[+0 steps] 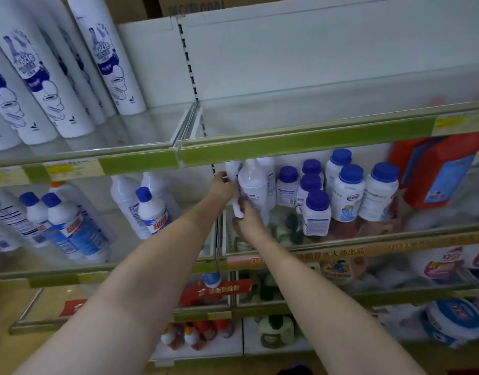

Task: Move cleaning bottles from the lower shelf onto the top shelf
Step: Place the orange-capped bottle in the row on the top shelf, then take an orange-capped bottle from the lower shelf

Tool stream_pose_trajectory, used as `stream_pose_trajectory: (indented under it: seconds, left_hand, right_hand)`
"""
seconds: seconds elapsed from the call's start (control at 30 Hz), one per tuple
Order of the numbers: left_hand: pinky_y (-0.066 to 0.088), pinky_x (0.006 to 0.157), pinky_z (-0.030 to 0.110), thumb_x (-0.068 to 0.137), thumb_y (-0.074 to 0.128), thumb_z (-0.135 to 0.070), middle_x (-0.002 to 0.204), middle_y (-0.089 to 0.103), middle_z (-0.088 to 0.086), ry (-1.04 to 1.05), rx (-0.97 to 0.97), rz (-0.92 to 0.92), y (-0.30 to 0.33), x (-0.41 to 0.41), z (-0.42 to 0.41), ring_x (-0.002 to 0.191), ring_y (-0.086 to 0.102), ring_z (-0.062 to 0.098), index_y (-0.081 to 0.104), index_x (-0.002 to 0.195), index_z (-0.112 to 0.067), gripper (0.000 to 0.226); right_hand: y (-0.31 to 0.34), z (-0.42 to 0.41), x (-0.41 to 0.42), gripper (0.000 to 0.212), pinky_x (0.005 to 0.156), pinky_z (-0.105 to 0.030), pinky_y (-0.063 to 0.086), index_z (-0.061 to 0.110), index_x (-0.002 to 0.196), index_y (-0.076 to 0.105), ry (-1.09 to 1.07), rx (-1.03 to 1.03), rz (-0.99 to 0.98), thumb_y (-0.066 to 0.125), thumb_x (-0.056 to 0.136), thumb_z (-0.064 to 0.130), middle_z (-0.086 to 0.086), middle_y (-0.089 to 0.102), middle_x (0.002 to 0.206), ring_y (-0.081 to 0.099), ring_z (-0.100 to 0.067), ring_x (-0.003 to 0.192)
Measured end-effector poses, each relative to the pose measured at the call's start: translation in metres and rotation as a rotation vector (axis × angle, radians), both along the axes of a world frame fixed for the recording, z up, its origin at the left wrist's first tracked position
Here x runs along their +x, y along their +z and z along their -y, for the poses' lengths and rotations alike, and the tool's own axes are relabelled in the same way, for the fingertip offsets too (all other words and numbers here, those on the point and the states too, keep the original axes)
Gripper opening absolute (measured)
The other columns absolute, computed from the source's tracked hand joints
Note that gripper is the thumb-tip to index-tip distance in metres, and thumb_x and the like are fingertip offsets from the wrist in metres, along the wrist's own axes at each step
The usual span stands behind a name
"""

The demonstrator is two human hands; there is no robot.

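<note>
Both my arms reach into the lower shelf point(354, 240). My left hand point(224, 186) wraps the side of a white cleaning bottle point(253, 185) that stands at the left end of its bay, just under the top shelf's green edge. My right hand point(246, 219) grips the same bottle lower down, near its base; more white bottles stand close behind it, partly hidden. To its right stand several squat white bottles with blue caps point(349, 190). The top shelf point(300, 140) above has a bare glass surface on its right half.
Tall white spray cans point(108, 60) fill the top shelf's left bay. White bottles with blue caps point(70, 226) stand on the lower shelf's left bay. A red and blue bag point(435, 169) sits at the lower shelf's right end. More goods fill the shelves below.
</note>
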State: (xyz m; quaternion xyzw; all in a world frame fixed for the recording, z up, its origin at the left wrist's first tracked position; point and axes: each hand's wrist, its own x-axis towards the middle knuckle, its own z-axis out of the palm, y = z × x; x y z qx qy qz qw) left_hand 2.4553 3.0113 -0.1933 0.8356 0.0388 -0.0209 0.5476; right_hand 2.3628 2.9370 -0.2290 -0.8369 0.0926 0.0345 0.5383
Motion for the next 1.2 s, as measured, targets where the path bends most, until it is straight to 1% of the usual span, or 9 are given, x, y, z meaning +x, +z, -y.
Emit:
stream_pose_trajectory:
  seconds: [0.13,0.23,0.43,0.6,0.77,0.87,0.93,1.07,1.2]
  left_hand:
    - [0.054,0.084,0.04,0.093,0.063,-0.013,0.096,0.066,0.013,0.068,0.02,0.049,0.002,0.0,0.005,0.088,0.063,0.028,0.06,0.104,-0.01,0.011]
    - [0.053,0.077,0.037,0.094,0.06,-0.008,0.094,0.066,0.012,0.071,0.079,0.085,-0.001,-0.004,0.003,0.088,0.063,0.028,0.057,0.097,-0.012,0.006]
    - [0.05,0.081,0.039,0.094,0.062,-0.009,0.101,0.068,0.017,0.065,0.13,0.125,-0.002,-0.037,-0.033,0.091,0.063,0.027,0.061,0.109,-0.001,0.017]
    - [0.053,0.092,0.042,0.093,0.064,-0.008,0.114,0.07,0.009,-0.04,0.051,0.047,0.002,-0.071,-0.07,0.102,0.064,0.022,0.061,0.123,-0.009,0.03]
    - [0.055,0.092,0.043,0.092,0.065,-0.004,0.117,0.069,0.016,-0.105,-0.015,0.022,0.01,-0.098,-0.097,0.109,0.064,0.03,0.06,0.124,0.0,0.033]
    - [0.056,0.091,0.044,0.093,0.064,-0.003,0.116,0.068,0.017,-0.11,-0.109,-0.012,0.019,-0.109,-0.113,0.107,0.065,0.031,0.06,0.122,0.0,0.03]
    - [0.057,0.091,0.047,0.096,0.063,-0.008,0.111,0.07,0.012,-0.127,-0.181,-0.088,0.028,-0.113,-0.128,0.103,0.067,0.03,0.061,0.123,-0.005,0.027]
    - [0.061,0.074,0.033,0.098,0.06,-0.013,0.103,0.072,0.006,-0.212,-0.238,-0.167,0.036,-0.125,-0.16,0.091,0.071,0.021,0.059,0.126,-0.007,0.028]
    - [0.06,0.08,0.043,0.098,0.062,-0.021,0.11,0.072,0.012,-0.267,-0.265,-0.2,0.037,-0.138,-0.182,0.095,0.071,0.028,0.059,0.127,-0.009,0.032]
  right_hand:
    - [0.007,0.012,-0.004,0.059,0.108,-0.034,0.037,0.017,0.153,0.034,0.075,-0.05,0.005,0.051,0.098,0.005,-0.008,0.042,0.154,0.041,-0.027,0.14]
    - [0.011,0.017,-0.006,0.052,0.097,-0.03,0.039,0.015,0.148,0.041,0.067,-0.033,0.021,0.053,0.098,0.005,-0.008,0.05,0.148,0.048,-0.027,0.135]
    - [0.015,0.007,-0.013,0.047,0.102,-0.033,0.042,0.017,0.137,0.051,0.047,0.017,0.029,0.059,0.093,0.004,-0.005,0.058,0.138,0.054,-0.025,0.129]
    - [0.02,-0.009,-0.019,0.049,0.101,-0.034,0.042,0.016,0.135,0.05,0.07,0.0,-0.047,0.067,0.09,0.01,-0.006,0.058,0.137,0.054,-0.025,0.127]
    - [0.033,-0.043,-0.025,0.033,0.088,-0.037,0.05,0.026,0.098,0.056,0.136,-0.044,-0.042,0.078,0.08,0.01,0.0,0.065,0.099,0.062,-0.021,0.099]
    - [0.038,-0.06,-0.032,0.041,0.088,-0.043,0.056,0.02,0.104,0.065,0.174,-0.049,-0.01,0.083,0.069,0.009,0.0,0.071,0.101,0.067,-0.023,0.1]
    - [0.042,-0.069,-0.042,0.054,0.089,-0.046,0.056,0.027,0.109,0.066,0.176,-0.012,-0.022,0.087,0.06,0.015,0.003,0.073,0.101,0.068,-0.02,0.099]
    - [0.05,-0.086,-0.068,0.062,0.092,-0.041,0.053,0.029,0.118,0.063,0.175,0.026,-0.016,0.09,0.063,0.018,0.007,0.073,0.107,0.067,-0.013,0.102]
    - [0.049,-0.117,-0.098,0.059,0.079,-0.029,0.05,0.025,0.115,0.057,0.075,0.088,-0.047,0.091,0.067,0.018,0.013,0.066,0.098,0.063,-0.006,0.089]
